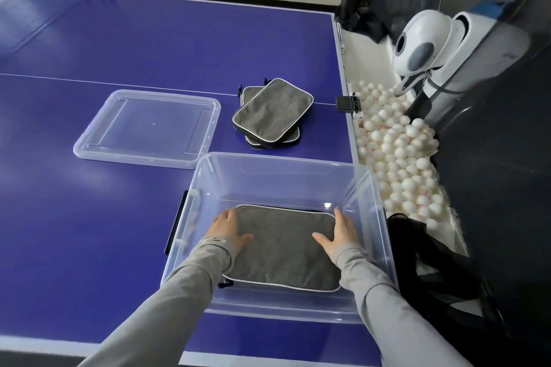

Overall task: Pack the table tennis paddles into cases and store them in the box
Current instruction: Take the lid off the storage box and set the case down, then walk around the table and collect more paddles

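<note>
A grey paddle case (283, 250) with white piping lies flat on the bottom of the clear plastic box (378, 188). Both my hands are inside the box. My left hand (228, 229) holds the case's left edge, fingers over the side and thumb on top. My right hand (340, 232) holds the right edge the same way. Two more grey cases (272, 112) lie stacked on the blue table beyond the box. No bare paddle is visible.
The box's clear lid (149, 128) lies on the blue table (89, 217) to the left. Off the table's right edge, a trough holds many white balls (399, 152) and a white ball machine (423, 39). A black bag (423, 247) sits beside the box.
</note>
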Demonstrator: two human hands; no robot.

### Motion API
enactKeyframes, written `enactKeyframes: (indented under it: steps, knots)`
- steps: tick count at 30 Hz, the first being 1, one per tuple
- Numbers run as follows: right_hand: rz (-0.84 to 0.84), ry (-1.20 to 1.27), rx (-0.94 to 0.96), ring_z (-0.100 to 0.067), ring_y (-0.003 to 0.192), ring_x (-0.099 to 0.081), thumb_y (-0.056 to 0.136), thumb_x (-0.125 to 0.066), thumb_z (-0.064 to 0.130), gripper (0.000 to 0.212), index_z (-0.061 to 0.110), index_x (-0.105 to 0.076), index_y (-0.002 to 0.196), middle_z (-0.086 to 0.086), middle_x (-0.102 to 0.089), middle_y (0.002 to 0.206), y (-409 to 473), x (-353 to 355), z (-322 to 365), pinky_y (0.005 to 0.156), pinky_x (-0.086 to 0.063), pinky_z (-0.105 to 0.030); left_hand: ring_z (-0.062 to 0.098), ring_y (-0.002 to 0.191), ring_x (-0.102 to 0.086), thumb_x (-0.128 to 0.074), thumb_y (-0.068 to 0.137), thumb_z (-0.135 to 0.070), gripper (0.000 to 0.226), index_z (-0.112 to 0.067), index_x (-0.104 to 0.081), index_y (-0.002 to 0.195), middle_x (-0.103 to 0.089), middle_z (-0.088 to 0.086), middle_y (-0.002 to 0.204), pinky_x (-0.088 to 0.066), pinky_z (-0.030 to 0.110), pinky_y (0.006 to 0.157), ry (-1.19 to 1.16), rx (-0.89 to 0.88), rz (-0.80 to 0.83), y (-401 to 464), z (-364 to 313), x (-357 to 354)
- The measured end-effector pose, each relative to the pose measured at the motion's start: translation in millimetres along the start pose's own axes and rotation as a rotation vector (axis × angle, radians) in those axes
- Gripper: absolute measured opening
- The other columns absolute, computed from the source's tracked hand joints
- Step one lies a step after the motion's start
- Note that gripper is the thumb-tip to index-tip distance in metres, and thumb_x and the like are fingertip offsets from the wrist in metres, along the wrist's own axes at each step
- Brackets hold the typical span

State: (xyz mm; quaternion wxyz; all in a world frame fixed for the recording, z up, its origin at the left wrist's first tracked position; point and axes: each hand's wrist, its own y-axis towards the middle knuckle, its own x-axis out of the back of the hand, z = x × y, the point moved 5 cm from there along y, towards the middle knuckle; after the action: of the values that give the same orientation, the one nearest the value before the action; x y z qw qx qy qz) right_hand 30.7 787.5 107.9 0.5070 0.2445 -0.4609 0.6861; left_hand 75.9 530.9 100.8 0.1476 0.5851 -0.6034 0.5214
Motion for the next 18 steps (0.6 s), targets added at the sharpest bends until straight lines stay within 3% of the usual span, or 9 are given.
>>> enactKeyframes:
  steps: [6, 13, 18]
  knots:
    - [-0.116, -0.099, 0.280, -0.026, 0.139, -0.023, 0.089, -0.057, 0.038, 0.077, 0.007, -0.016, 0.146, -0.012, -0.025, 0.150, -5, 28, 69, 0.113, -0.020, -0.034, 0.020, 0.146, -0.002, -0.051, 0.091, -0.044, 0.075, -0.014, -0.012, 0.148, -0.007, 0.003, 0.158, -0.008, 0.040, 0.118, 0.315, -0.170, -0.224, -20, -29, 56]
    - [-0.091, -0.184, 0.492, -0.023, 0.143, -0.016, 0.092, -0.047, 0.044, 0.073, 0.007, -0.016, 0.146, -0.009, -0.020, 0.155, -16, 23, 166, 0.117, -0.011, -0.036, 0.020, 0.146, -0.008, -0.052, 0.090, -0.043, 0.070, -0.016, -0.022, 0.146, -0.013, 0.003, 0.157, -0.014, 0.040, 0.116, 0.223, -0.138, -0.466, -55, 11, 131]
    - [-0.059, -0.334, 0.628, -0.024, 0.144, -0.014, 0.092, -0.046, 0.047, 0.073, 0.009, -0.015, 0.147, -0.009, -0.019, 0.155, -40, -20, 234, 0.116, -0.011, -0.040, 0.020, 0.146, -0.009, -0.048, 0.091, -0.050, 0.071, -0.014, -0.023, 0.146, -0.011, 0.003, 0.158, -0.014, 0.039, 0.117, 0.164, 0.013, -0.492, -86, 87, 148]
